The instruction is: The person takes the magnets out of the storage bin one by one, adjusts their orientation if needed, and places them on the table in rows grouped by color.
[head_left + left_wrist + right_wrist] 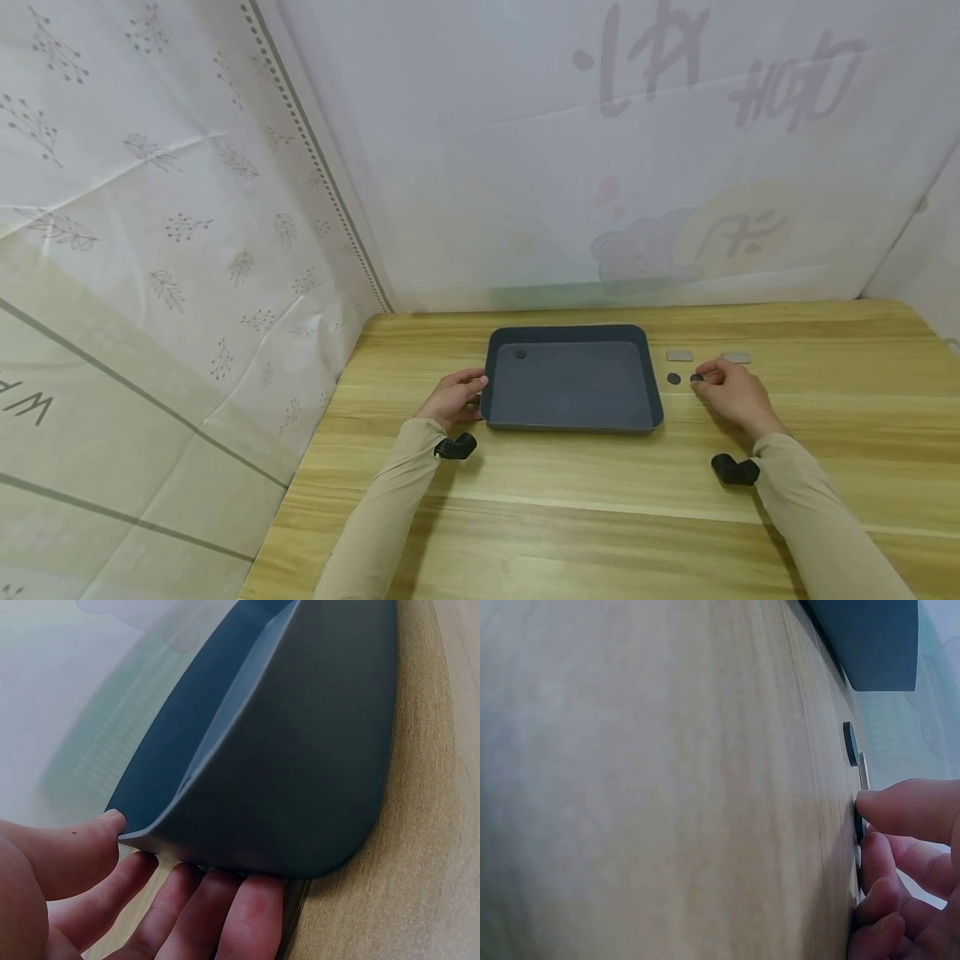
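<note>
1. On the wooden table (600,500) we steady the dark tray (572,417), our left hand (453,398) curled round its left rim, thumb on top.
2. Our right hand (731,390) pinches a dark disc (696,378) lying flat right of the tray; we should lift it cleanly.
3. Beside it lie another disc (673,378) and two grey tiles (679,356), easily nudged.
4. One disc (521,354) sits inside the tray.

The table (600,500) looks like pale wood with a smooth, faintly shiny grain. The tray (572,417) appears to be matt dark grey plastic, smooth-walled. Two dark discs (673,378) look matt; two grey tiles (679,356) look dull. The sleeves (390,500) are thin beige cloth. The backdrop (187,208) is creased printed sheeting.
</note>
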The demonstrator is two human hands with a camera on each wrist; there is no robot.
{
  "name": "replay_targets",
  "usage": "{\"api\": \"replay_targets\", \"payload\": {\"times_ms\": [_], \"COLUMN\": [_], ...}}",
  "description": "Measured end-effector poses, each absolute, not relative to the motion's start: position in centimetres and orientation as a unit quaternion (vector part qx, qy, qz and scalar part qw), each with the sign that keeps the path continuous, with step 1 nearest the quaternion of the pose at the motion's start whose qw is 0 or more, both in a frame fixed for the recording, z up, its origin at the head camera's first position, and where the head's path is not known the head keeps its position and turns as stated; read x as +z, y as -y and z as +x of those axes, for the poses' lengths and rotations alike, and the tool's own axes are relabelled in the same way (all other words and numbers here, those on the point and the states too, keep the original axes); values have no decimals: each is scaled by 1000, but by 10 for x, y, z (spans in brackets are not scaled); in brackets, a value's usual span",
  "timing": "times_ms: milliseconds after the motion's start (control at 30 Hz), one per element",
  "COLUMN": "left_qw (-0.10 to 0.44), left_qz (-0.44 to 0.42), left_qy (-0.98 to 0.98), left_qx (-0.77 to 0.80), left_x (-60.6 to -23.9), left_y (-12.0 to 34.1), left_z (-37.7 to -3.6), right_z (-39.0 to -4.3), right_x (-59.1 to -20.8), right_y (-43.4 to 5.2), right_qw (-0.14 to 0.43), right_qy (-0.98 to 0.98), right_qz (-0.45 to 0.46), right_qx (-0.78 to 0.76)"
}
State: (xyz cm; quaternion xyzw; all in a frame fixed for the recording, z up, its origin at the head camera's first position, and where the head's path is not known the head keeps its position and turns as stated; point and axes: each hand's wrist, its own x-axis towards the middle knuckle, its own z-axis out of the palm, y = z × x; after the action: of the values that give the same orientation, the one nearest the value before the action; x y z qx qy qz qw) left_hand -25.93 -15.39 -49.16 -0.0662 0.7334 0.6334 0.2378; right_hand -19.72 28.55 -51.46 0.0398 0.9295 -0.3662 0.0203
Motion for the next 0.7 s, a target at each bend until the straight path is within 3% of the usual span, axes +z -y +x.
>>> {"api": "replay_targets", "payload": {"times_ms": [700], "left_qw": [235], "left_qz": [-72], "left_qy": [-737], "left_qx": [630], "left_x": [-492], "left_y": [155], "left_z": [-259], "right_z": [-198], "right_x": [-511], "right_y": [-290], "right_qw": [36], "right_qy": [-915], "right_qz": [49], "right_qx": [-399]}}
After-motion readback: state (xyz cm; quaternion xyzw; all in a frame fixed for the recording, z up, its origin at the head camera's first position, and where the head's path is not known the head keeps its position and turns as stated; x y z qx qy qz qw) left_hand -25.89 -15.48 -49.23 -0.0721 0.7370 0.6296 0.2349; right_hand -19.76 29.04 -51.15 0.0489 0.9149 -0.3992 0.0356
